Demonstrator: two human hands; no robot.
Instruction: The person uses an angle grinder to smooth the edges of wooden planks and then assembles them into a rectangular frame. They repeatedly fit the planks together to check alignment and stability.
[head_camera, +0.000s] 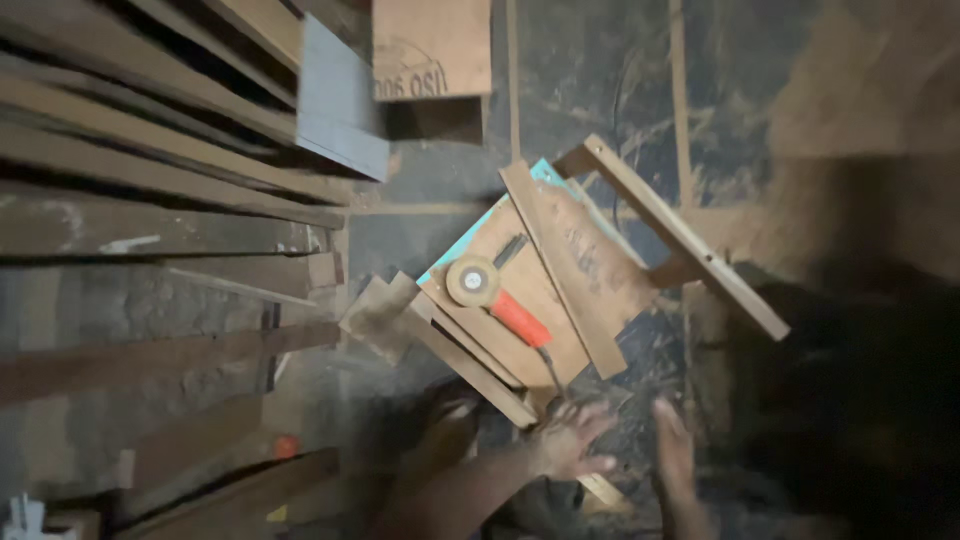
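Hovering with fingers spread, the left hand and right hand sit just below the stool's near edge, where an orange angle grinder lies on the small wooden stool

1. the floor is dark, scuffed concrete, streaked with pale sawdust and scratch marks.
2. long wooden planks are stacked along the left side, lying nearly parallel, some pale and some dark.
3. a grey board lies tilted against the top of that stack.
4. a brown cardboard sheet rests near the top edge, casting a dark shadow below it.
5. thin wooden strips run across the floor on the upper right.
6. more rough boards lie at the lower left, dusty and dim.
7. the light is weak and warm, and the right side falls into deep shadow.
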